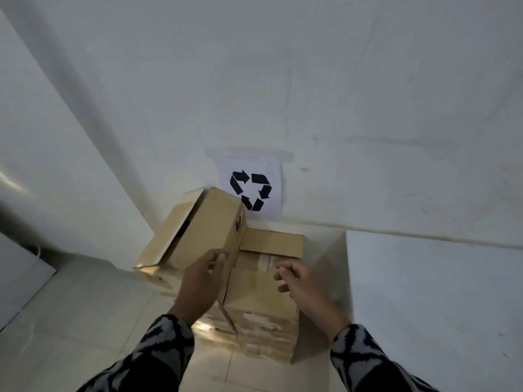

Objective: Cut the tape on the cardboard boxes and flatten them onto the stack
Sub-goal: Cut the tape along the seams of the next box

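A brown cardboard box (206, 230), partly collapsed with an open flap on its left, leans tilted on top of a stack of flattened cardboard (260, 318) on the floor by the wall. My left hand (202, 281) lies against the box's near face with fingers extended, touching its right edge. My right hand (300, 284) hovers above the stack's top sheet, fingers loosely curled, holding nothing. Pale tape strips show on the top sheet under it. No cutting tool is in view.
A paper with a black recycling symbol (250, 190) is taped to the white wall behind the stack. A white block or cabinet (424, 292) stands right of the stack. Pale floor tiles (85, 321) extend to the left and front.
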{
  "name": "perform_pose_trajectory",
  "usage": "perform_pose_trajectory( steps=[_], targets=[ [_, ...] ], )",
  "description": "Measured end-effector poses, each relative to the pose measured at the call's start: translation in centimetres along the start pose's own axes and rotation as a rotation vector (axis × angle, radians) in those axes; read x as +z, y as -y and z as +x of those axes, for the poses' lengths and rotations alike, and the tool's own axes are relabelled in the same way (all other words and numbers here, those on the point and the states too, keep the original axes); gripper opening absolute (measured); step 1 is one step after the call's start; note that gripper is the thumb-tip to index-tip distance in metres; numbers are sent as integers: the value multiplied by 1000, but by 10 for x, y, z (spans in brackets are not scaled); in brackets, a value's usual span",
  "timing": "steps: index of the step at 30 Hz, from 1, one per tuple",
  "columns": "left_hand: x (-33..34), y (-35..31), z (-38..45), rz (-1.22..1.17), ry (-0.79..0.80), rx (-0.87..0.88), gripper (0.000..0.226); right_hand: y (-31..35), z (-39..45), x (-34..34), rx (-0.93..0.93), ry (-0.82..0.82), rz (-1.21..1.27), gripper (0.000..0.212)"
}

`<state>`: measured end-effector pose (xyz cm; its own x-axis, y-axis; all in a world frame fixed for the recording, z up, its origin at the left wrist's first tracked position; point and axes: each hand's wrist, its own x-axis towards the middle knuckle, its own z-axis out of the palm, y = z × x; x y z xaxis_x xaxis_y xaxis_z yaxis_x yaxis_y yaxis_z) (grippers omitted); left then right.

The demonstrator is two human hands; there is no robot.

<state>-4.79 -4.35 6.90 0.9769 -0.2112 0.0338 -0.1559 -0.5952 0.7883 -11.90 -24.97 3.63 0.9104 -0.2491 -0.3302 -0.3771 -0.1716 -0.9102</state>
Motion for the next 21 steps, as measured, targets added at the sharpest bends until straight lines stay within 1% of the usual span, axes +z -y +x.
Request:
perform_pose_trajectory(
  steps=[3, 4, 7, 8, 10, 12, 14, 16, 17, 19, 21],
  targets=[
    [-36, 34, 57, 7, -88, 67, 25, 18, 28, 41, 23, -42, -24, 17],
    [-48, 46, 76, 8, -77, 79, 26, 23, 37, 57, 40, -56, -30, 17],
    [-80, 91, 131, 53, 49, 102, 35, 34, 59, 107, 117, -103, -30, 14],
    [-88, 107, 144, 81, 71, 100, 37, 36, 65, 122, 156, -108, -33, 16],
    [-101, 142, 166, 187, 96, 101, 42, 46, 74, 151, 238, -102, -44, 27],
    [-110, 175, 185, 266, 188, 7, 51, 59, 84, 177, 297, -91, -46, 45],
    [-115, 200, 199, 288, 329, -153, 65, 65, 95, 195, 346, -102, -36, 61],
    [-116, 214, 204, 215, 420, -252, 78, 66, 104, 210, 382, -112, -33, 72],
    [-115, 220, 205, 140, 431, -297, 83, 66, 109, 217, 401, -122, -35, 78],
    [-115, 226, 206, 4, 432, -364, 87, 67, 118, 227, 421, -155, -36, 83],
    [-115, 235, 208, -29, 466, -394, 92, 66, 123, 235, 415, -191, -16, 80]
  ],
)
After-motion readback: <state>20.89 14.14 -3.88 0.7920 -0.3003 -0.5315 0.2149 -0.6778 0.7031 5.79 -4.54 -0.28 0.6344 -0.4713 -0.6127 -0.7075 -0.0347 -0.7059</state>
